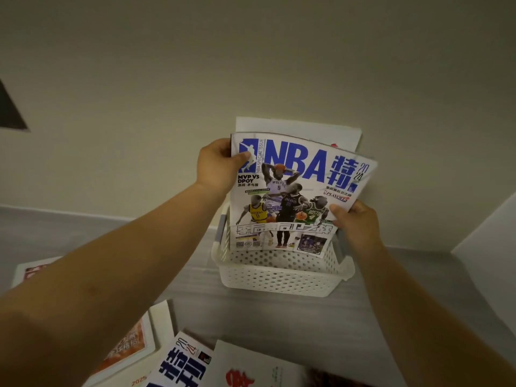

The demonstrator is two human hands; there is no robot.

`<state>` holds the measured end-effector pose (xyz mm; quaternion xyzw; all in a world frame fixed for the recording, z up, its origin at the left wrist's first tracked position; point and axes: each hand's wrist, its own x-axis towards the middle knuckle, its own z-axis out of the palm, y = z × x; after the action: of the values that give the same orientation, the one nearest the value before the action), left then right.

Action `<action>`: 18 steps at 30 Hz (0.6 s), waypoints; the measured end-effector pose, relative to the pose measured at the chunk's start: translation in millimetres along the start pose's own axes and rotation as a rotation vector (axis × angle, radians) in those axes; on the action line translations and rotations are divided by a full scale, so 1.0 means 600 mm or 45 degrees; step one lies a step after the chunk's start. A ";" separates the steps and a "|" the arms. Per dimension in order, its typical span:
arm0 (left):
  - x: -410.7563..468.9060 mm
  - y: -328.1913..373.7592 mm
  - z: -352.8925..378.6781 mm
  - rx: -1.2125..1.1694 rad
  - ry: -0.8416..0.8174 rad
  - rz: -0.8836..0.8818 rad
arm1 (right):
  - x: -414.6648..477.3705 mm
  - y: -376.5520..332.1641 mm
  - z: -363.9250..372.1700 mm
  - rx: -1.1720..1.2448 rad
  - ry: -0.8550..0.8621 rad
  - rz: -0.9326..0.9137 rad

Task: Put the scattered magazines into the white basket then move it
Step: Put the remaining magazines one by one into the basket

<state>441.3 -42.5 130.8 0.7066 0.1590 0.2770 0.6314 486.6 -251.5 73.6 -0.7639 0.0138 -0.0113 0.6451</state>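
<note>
A white perforated basket [276, 277] stands on the grey floor against the wall. An NBA magazine [296, 191] with a blue title stands upright in it, cover facing me. My left hand [217, 166] grips its upper left corner, thumb on the cover. My right hand [354, 219] pinches its right edge lower down. Another white magazine [293, 125] stands behind it in the basket, mostly hidden. Loose magazines lie on the floor near me: another NBA issue [181, 364], a white one with red lettering [251, 370] and an orange-covered one [125, 347].
A further magazine [30, 270] lies at the far left, partly behind my left forearm. The cream wall [251, 65] rises directly behind the basket, and a white panel [491, 247] closes the corner at the right. Grey floor [265, 317] lies between the basket and the loose magazines.
</note>
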 end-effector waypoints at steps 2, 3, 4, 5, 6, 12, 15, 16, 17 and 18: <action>0.004 -0.022 0.003 0.085 0.090 0.006 | 0.006 0.001 0.009 -0.007 0.047 -0.078; 0.004 -0.036 0.003 0.131 0.128 0.006 | 0.007 0.002 0.014 -0.031 0.079 -0.119; 0.004 -0.049 0.002 0.175 0.157 0.000 | 0.008 0.004 0.018 -0.054 0.106 -0.155; 0.004 -0.062 0.000 0.219 0.168 -0.017 | 0.010 0.008 0.022 -0.067 0.123 -0.173; 0.003 -0.074 -0.001 0.257 0.155 -0.047 | 0.012 0.012 0.024 -0.077 0.128 -0.174; -0.005 -0.122 0.011 0.471 -0.071 -0.103 | 0.020 0.035 0.033 -0.043 -0.041 -0.105; -0.003 -0.132 0.017 0.600 -0.055 -0.037 | 0.023 0.039 0.036 -0.035 -0.060 -0.101; -0.001 -0.133 0.016 0.639 -0.045 -0.018 | 0.024 0.039 0.036 -0.027 -0.058 -0.101; 0.003 -0.134 0.015 0.671 -0.041 -0.002 | 0.024 0.039 0.037 -0.024 -0.054 -0.103; 0.006 -0.135 0.012 0.693 -0.043 0.008 | 0.024 0.040 0.037 -0.022 -0.054 -0.104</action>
<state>458.7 -34.0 51.9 0.8553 0.2149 0.2141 0.4200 501.8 -234.0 46.5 -0.7694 -0.0308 -0.0214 0.6377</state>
